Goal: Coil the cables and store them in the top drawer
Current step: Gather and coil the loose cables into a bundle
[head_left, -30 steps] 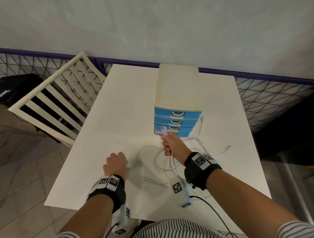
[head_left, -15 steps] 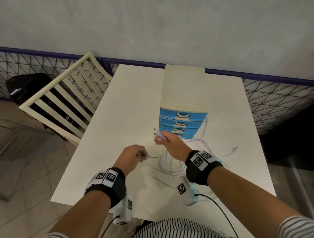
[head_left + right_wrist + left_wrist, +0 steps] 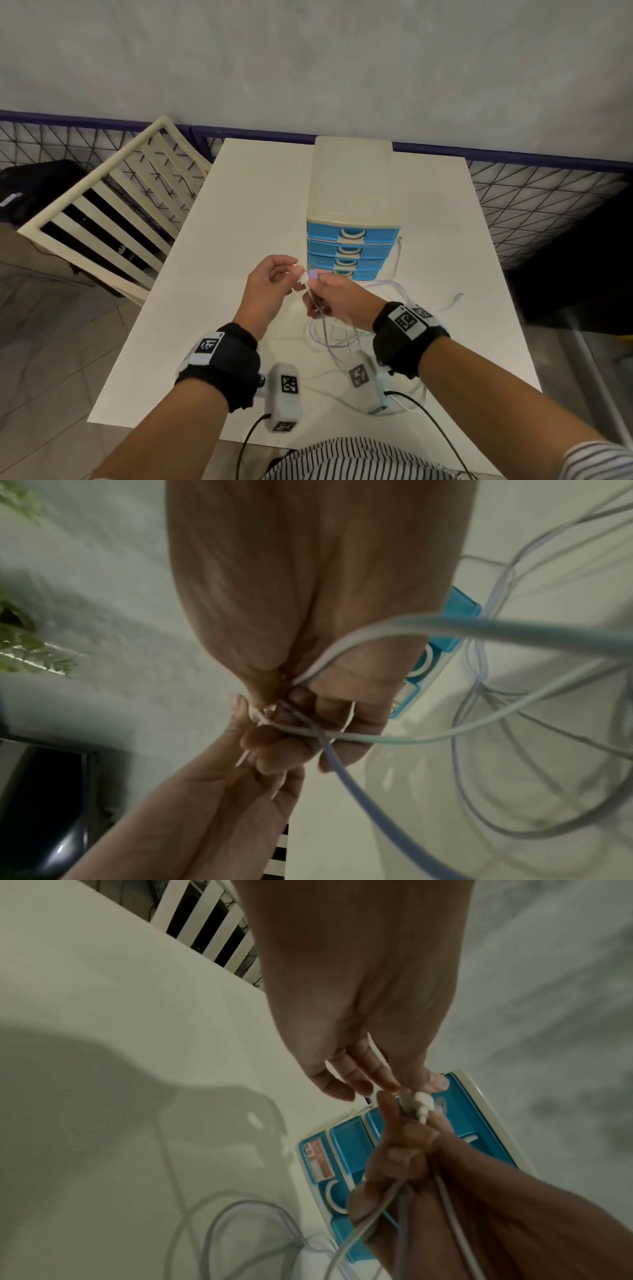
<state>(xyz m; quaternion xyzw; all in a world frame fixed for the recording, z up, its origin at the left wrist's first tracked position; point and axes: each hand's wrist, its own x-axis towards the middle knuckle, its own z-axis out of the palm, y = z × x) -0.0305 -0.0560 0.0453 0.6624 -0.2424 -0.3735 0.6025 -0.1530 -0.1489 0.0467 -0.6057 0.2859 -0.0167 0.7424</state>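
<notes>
A cream drawer unit [image 3: 349, 178] with several blue drawers stands mid-table; its top drawer [image 3: 376, 234] is closed. My right hand [image 3: 317, 284] is raised just in front of it and grips a lilac cable [image 3: 327, 339] and a white cable [image 3: 377, 1215] near their plugs. Their loops hang down to the table. My left hand [image 3: 296, 274] meets it from the left, thumb and fingertips pinching the white plug [image 3: 423, 1099]. More lilac loops [image 3: 387, 284] and a loose white cable end [image 3: 457, 298] lie right of the drawers.
The white table [image 3: 239, 205] ends close to my body. A white slatted chair [image 3: 102, 219] stands at its left side. A mesh fence [image 3: 531, 205] runs behind, with a black bag [image 3: 30, 185] on the floor at far left.
My left hand lifted off the table and moved right and up to the plugs. My right hand stayed before the drawers with the cables, and the camera view shifted slightly.
</notes>
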